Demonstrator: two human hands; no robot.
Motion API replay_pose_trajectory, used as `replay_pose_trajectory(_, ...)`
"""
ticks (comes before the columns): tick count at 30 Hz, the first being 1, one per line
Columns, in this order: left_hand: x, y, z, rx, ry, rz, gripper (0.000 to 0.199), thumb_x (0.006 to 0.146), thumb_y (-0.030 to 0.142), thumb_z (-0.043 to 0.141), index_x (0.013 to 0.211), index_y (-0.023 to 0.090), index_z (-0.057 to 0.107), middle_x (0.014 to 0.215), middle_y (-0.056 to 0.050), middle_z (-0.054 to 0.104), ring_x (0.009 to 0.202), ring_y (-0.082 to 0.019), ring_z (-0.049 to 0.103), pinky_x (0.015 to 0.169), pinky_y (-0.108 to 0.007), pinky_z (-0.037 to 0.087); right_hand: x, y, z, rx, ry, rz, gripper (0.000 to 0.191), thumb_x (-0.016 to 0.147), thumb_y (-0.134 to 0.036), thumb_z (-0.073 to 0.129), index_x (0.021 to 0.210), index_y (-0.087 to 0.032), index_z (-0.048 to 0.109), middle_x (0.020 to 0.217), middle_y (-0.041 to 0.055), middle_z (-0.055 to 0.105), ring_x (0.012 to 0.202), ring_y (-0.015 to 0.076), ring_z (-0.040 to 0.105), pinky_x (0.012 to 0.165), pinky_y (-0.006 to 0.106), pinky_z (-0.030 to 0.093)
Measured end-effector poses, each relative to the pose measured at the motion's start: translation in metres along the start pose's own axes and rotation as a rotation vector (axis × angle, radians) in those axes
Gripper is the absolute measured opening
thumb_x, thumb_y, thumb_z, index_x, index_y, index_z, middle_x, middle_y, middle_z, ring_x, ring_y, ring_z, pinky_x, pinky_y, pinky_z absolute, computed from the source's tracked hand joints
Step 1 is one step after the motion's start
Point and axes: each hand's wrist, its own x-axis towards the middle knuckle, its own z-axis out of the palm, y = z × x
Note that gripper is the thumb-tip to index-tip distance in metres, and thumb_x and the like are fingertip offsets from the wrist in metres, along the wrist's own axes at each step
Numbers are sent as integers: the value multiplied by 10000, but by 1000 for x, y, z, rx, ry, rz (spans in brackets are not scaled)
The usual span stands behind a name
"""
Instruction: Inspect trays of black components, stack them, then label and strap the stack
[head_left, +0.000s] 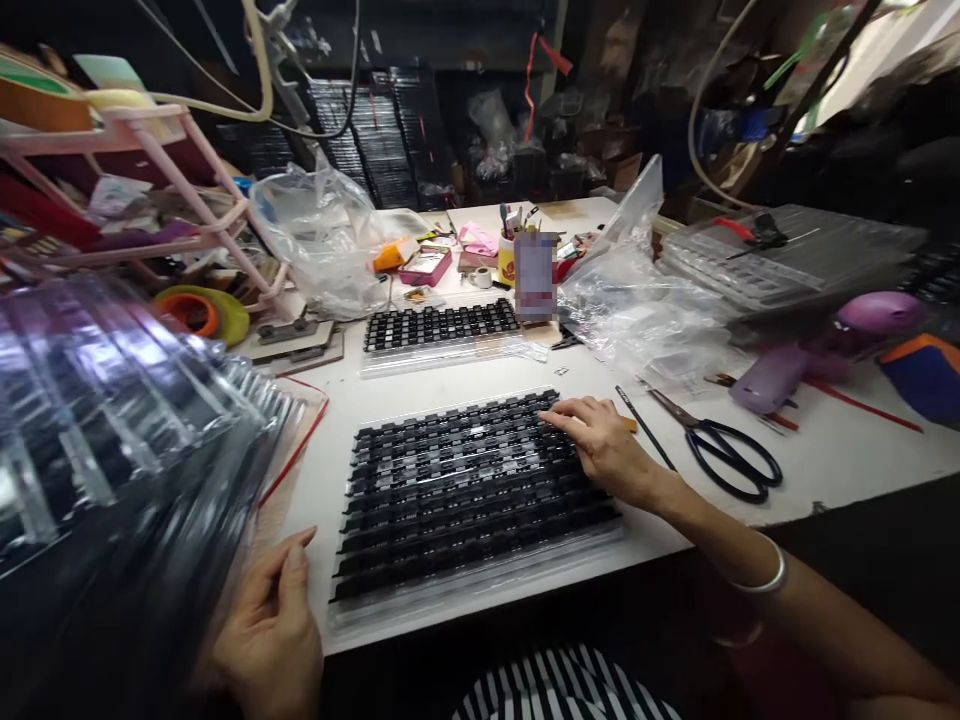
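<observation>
In front of me lies a clear plastic tray (480, 572) filled with rows of small black plastic parts (465, 480). My right hand (600, 445) reaches over the tray's far right corner. Its fingertips are drawn together on a black part at the end of a far row, and the hand partly hides that part. My left hand (274, 625) is near the table's front edge, left of the tray and beside a stack of clear trays (135, 420). Its thumb and forefinger point forward with nothing visible between them, and the other fingers are mostly hidden.
A second tray of black parts (442, 325) lies farther back. Scissors (716, 445) and a thin black stick (645, 430) are on the right, near a purple tool (780, 375). Plastic bags (637, 310), a yellow cup (507, 262) and a pink rack (202, 190) stand around the table.
</observation>
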Motion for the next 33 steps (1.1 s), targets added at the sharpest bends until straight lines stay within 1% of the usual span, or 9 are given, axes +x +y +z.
replay_pose_trajectory(4, -1, 7, 0, -57, 9, -20, 283, 798, 379, 600, 952, 157, 683, 954, -70, 674, 942, -216, 611, 959, -381, 425, 28, -27, 11, 56, -162, -270, 642, 679, 72, 379, 1259, -171, 510, 1311, 85, 534, 1147, 262, 462, 835, 439, 347)
replay_pose_trajectory(8, -2, 11, 0, -67, 2, -3, 248, 811, 349, 589, 944, 162, 683, 955, -63, 675, 933, -202, 609, 939, -356, 432, 42, -40, 15, 108, -229, -322, 682, 684, 73, 343, 1288, -212, 477, 1323, 59, 533, 1208, 253, 425, 879, 450, 316)
replay_pose_trajectory(14, -2, 12, -1, -75, -23, 42, 203, 829, 312, 570, 910, 164, 683, 914, -48, 675, 894, -178, 610, 872, -307, 453, 4, 17, -7, 75, 144, 109, 318, 910, -239, 390, 1172, -214, 568, 1125, 97, 632, 1041, 254, 553, 852, 426, 386)
replay_pose_trajectory(17, -2, 12, -1, -70, -40, 32, 200, 834, 314, 566, 900, 164, 681, 916, -50, 675, 888, -176, 610, 852, -301, 457, -30, 61, -2, -118, 143, 310, 357, 898, -423, 390, 984, -187, 643, 931, 113, 660, 860, 290, 593, 712, 436, 420)
replay_pose_trajectory(21, -6, 16, -4, -37, -124, -5, 236, 853, 330, 533, 929, 159, 677, 945, -65, 681, 915, -187, 613, 857, -312, 458, -63, 89, 9, -227, 120, 348, 373, 877, -487, 415, 932, -207, 656, 882, 127, 637, 822, 291, 573, 694, 432, 425)
replay_pose_trajectory(25, -14, 23, -10, -14, -198, -11, 257, 860, 334, 521, 961, 149, 668, 966, -75, 682, 938, -188, 615, 875, -313, 460, -77, 95, 7, -252, 117, 516, 337, 823, -507, 507, 957, -241, 665, 825, 125, 601, 723, 274, 571, 641, 413, 429)
replay_pose_trajectory(28, -21, 26, -13, -12, -232, -2, 267, 861, 332, 525, 1011, 154, 655, 1006, -76, 673, 978, -189, 605, 909, -319, 450, -81, 88, 2, -311, 285, 583, 479, 808, -558, 476, 1046, -190, 670, 917, 150, 590, 814, 313, 582, 704, 444, 454)
replay_pose_trajectory(31, -25, 26, -15, 0, -265, 7, 280, 863, 333, 523, 1052, 166, 644, 1052, -75, 663, 1022, -197, 592, 946, -335, 433, -85, 59, -2, -181, 440, 564, 476, 839, -504, 462, 1078, -145, 664, 994, 144, 615, 876, 297, 594, 742, 425, 478)
replay_pose_trajectory(33, -26, 26, -16, 9, -268, 5, 292, 860, 337, 527, 1071, 170, 639, 1069, -76, 662, 1039, -203, 588, 961, -344, 428, -87, 32, -2, 75, 389, 597, 387, 860, -444, 484, 1079, -174, 653, 990, 102, 654, 821, 238, 616, 682, 367, 498)
